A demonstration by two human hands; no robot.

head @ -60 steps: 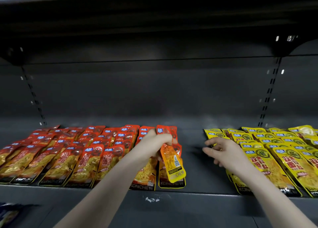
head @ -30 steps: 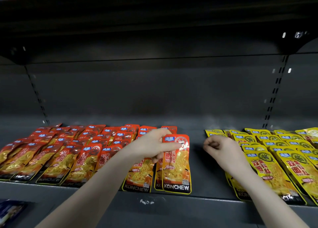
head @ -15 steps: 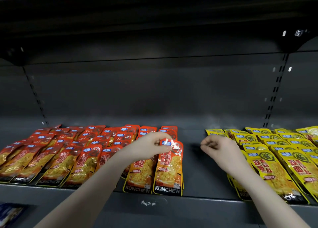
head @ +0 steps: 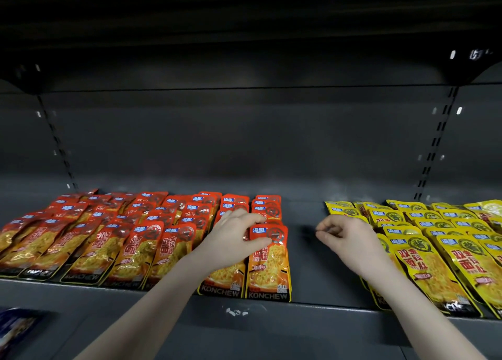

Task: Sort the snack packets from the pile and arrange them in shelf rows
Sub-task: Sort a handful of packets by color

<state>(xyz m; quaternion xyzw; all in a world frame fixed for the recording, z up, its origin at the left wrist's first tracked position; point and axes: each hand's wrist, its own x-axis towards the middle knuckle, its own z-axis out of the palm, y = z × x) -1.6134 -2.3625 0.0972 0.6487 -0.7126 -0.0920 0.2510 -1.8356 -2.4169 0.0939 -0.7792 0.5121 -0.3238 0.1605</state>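
Observation:
A dark grey shelf (head: 307, 253) carries rows of red-orange snack packets (head: 114, 232) on the left and yellow packets (head: 445, 240) on the right. My left hand (head: 236, 240) pinches the top edge of the front red-orange packet (head: 270, 267) in the rightmost red row, which lies flat at the shelf's front edge. My right hand (head: 350, 240) hovers over the bare gap between the two colours, by the yellow rows, its fingers curled with nothing visible in them.
An upper shelf (head: 244, 69) overhangs closely above. Slotted uprights (head: 434, 142) run down the back wall. A dark blue packet (head: 16, 329) lies at the lower left, below the shelf edge. A bare strip of shelf separates the red and yellow rows.
My left hand turned the red-orange packet face up and laid it at the front of the rightmost red row. My right hand curled its fingers and stayed by the yellow packets.

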